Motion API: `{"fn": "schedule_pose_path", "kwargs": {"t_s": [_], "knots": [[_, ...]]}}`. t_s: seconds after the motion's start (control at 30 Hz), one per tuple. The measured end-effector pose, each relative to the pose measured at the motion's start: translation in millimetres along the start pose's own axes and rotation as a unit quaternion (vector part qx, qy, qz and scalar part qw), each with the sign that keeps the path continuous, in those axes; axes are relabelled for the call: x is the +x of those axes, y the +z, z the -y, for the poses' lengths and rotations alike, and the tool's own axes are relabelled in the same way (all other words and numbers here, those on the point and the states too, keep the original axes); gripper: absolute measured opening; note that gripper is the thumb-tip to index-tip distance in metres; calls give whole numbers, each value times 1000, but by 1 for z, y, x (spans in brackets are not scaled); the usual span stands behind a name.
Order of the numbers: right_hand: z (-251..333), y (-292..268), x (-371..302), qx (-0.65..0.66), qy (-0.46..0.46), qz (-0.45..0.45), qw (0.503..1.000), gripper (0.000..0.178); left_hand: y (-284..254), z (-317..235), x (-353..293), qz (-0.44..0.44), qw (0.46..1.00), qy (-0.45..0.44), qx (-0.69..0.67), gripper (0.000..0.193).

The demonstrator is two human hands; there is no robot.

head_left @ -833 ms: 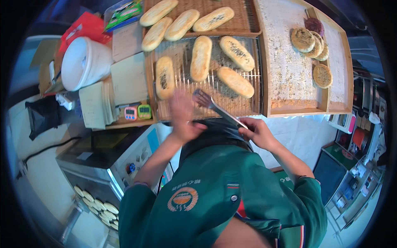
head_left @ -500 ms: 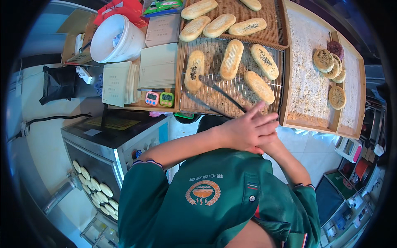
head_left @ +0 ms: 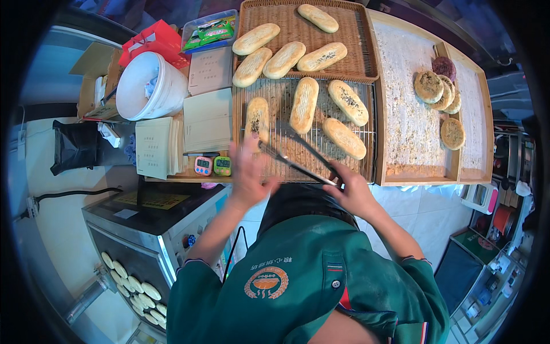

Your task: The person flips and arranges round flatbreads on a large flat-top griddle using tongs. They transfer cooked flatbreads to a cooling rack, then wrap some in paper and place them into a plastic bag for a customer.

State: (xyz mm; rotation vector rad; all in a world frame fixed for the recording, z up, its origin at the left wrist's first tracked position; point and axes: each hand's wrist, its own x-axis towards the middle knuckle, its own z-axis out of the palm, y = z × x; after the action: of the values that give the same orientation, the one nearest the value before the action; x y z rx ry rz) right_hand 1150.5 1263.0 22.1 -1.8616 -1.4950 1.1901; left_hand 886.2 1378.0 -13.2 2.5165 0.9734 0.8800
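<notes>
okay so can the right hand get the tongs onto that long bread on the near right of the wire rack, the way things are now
Probably yes. The right hand holds the tongs with tips open over the wire rack, and the long bread lies just beside them with nothing on top. The left hand is off to the other side.

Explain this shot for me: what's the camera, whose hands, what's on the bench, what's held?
One view only: a fisheye camera worn on a person's head, looking down, so straight edges bend. No robot; both hands are the wearer's own. The right hand grips metal tongs that reach over a wire rack of long flatbreads. The left hand hovers open by the nearest flatbread. Behind sits a wicker tray with more breads; to the right, a floured wooden board with round cakes. Left: two small timers, paper bags, a white bucket.
</notes>
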Motion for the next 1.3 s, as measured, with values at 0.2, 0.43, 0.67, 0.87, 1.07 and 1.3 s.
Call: {"fn": "schedule_pose_path", "kwargs": {"t_s": [0.2, 0.43, 0.67, 0.87, 1.07, 1.3], "knots": [[-20, -12, -3, 82, 24, -20, 996, 59, 12, 104, -49, -59, 940, -299, 154, 57], [-23, -12, -6, 127, 46, 90, 987, 57, 28, 120, -56, -55, 903, -363, 224, 60], [-45, -23, -15, 171, 70, 187, 965, 53, 27, 112, -55, -72, 907, -364, 197, 55], [-56, -23, -24, 179, 64, 163, 968, 50, 30, 116, -55, -86, 913, -347, 198, 53], [-57, -25, -25, 167, 71, 143, 973, 50, 31, 117, -57, -83, 910, -341, 220, 52], [-51, -23, -20, 158, 67, 205, 964, 49, 29, 115, -57, -84, 916, -337, 202, 52]]}}
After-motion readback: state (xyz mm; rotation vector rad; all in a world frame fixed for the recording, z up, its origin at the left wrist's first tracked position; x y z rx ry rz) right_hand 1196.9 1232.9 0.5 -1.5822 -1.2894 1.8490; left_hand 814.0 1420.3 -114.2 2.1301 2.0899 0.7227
